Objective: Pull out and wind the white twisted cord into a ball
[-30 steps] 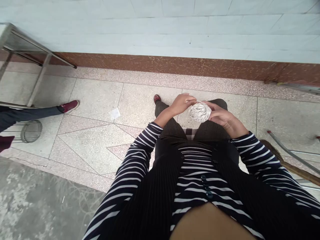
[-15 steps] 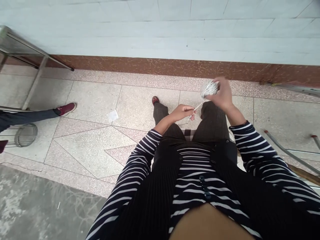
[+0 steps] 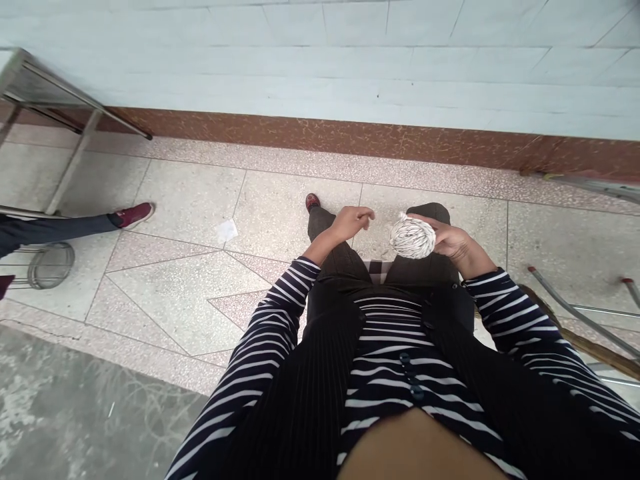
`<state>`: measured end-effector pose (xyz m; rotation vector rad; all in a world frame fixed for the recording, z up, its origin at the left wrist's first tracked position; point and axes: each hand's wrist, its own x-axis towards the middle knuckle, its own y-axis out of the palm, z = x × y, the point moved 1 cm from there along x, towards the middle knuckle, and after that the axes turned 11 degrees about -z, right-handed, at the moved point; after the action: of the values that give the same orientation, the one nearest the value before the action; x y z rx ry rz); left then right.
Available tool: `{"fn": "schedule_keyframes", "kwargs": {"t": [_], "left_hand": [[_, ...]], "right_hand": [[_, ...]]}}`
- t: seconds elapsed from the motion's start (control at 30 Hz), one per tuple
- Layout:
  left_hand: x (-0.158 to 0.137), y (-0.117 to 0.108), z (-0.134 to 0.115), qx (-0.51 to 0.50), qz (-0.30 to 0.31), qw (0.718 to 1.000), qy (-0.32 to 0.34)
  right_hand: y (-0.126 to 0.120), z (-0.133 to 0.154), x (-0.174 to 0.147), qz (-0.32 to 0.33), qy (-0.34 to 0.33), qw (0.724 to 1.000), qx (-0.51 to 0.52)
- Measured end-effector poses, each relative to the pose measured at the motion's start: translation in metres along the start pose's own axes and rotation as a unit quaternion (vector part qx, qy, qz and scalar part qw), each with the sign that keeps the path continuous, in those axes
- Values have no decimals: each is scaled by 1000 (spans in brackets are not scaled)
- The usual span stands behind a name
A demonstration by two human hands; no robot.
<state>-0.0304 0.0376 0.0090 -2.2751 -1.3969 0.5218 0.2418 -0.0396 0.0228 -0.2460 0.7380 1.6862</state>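
A ball of whitish cord with dark flecks (image 3: 413, 238) is in my right hand (image 3: 453, 243), above my right knee. The fingers wrap its right side, and a small knotted end sticks up at its top left. To the left of the ball, apart from it, my left hand (image 3: 351, 223) hovers over my other leg. Its fingers are loosely bent and slightly apart, with no cord visible in them.
A person's leg with a red shoe (image 3: 135, 215) reaches in from the left, beside a metal-framed table (image 3: 75, 160) and a wire rack (image 3: 51, 265). White paper (image 3: 227, 231) lies on the tiled floor. Metal stool legs (image 3: 570, 303) stand at right. A tiled wall (image 3: 320, 73) is ahead.
My right hand has lowered the ball toward me and turned it. The strand that ran from the ball to my left hand no longer shows, and my left hand has shifted slightly left.
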Motion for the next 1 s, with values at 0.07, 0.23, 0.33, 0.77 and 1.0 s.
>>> {"fn": "schedule_keyframes", "kwargs": {"t": [0.07,0.23,0.33,0.77,1.0], "left_hand": [[-2,-3,11,-3,-39,998,-45],[-6,4,0,-173,-32,984,12],[-5,20,-20,-214,42,973,73],[16,-19,8,83,-159,984,-8],[27,-32,29,103,-253,958,-83]], "right_hand": [[-2,4,-5,-31,-26,999,20],[7,17,-15,-44,-34,998,7],[16,20,-16,-16,-19,1000,3],[19,8,-23,21,-10,1000,7],[40,30,-32,27,-29,999,-21]]}}
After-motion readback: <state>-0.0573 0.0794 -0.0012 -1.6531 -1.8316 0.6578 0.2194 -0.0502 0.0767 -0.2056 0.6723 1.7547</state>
